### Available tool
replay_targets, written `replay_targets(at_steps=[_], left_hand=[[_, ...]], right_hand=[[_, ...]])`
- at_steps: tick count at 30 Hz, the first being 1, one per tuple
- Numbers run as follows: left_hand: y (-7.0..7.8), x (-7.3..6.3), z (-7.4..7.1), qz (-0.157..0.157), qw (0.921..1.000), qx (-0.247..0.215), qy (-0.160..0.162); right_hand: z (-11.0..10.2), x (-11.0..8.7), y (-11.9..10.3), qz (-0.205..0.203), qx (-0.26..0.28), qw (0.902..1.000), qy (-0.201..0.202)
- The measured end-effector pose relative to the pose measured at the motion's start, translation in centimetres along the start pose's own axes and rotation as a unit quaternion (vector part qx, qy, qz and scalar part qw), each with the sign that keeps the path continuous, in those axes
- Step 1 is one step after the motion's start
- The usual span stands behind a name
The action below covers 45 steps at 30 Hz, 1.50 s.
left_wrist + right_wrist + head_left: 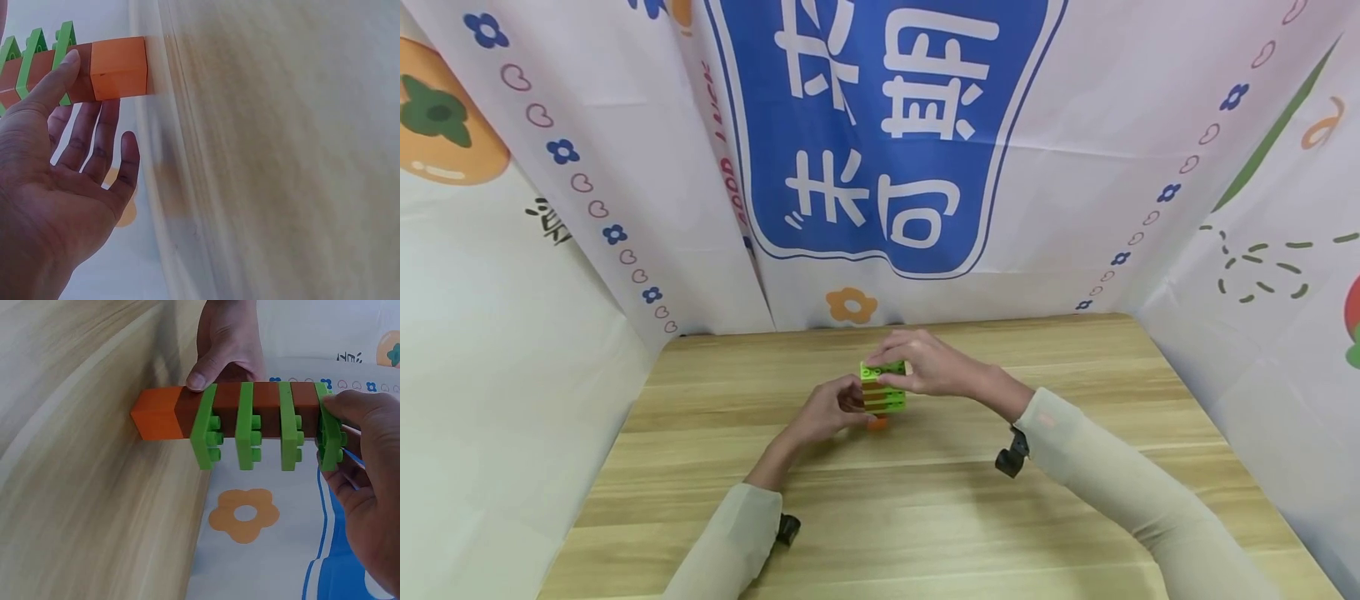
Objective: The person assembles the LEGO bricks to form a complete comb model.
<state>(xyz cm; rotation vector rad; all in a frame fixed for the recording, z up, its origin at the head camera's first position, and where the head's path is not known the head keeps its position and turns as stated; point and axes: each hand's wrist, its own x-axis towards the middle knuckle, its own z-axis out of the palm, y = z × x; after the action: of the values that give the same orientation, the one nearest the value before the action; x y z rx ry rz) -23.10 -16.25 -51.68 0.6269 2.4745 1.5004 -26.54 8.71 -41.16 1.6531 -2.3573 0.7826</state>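
A tower of toy building blocks (876,390) stands upright on the wooden table. Its base is an orange block (161,415), with brown blocks (265,406) and bright green studded plates (246,434) alternating above it. The plates jut out past the brown blocks on one side. My left hand (822,414) holds the tower low down, its thumb on the lowest brown block (80,81) just above the orange one. At the top, my right hand (934,364) grips the uppermost green plate (328,428) between thumb and fingers.
The wood-grain table (880,517) runs back to a white printed cloth (1075,167) hanging behind it. More printed cloth hangs at both sides. Small dark cameras (1012,452) are strapped at the wrists, below pale sleeves (1120,475).
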Motion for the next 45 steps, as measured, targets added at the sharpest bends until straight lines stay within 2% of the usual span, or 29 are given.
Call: replay_targets(at_steps=[11,18,23,31,36,40,45], left_hand=[[0.4,-0.1,-0.2,-0.008,0.9999,0.009,0.002],[0.2,0.0,-0.2,-0.011,0.9998,0.014,0.005],[0.2,0.2,-0.2,-0.017,0.9997,0.013,0.008],[0.4,0.7,-0.2,-0.018,0.9996,-0.005,0.019],[0.4,0.9,-0.1,-0.01,0.9991,-0.033,0.022],[0.4,1.1,-0.1,-0.003,0.9984,-0.051,0.024],[0.5,1.5,0.0,-0.001,0.9984,-0.051,0.023]], right_hand=[[1.3,-2.1,1.0,0.014,0.039,0.9963,0.076],[2.9,-3.2,1.7,0.029,0.068,0.9881,0.135],[3.9,-3.5,2.3,0.035,0.099,0.9813,0.161],[4.8,-3.6,3.3,0.082,0.14,0.9745,0.154],[5.0,-3.3,3.9,0.116,0.167,0.9679,0.147],[5.0,-3.0,4.3,0.145,0.2,0.9573,0.15],[5.2,-2.9,4.9,0.186,0.233,0.9429,0.149]])
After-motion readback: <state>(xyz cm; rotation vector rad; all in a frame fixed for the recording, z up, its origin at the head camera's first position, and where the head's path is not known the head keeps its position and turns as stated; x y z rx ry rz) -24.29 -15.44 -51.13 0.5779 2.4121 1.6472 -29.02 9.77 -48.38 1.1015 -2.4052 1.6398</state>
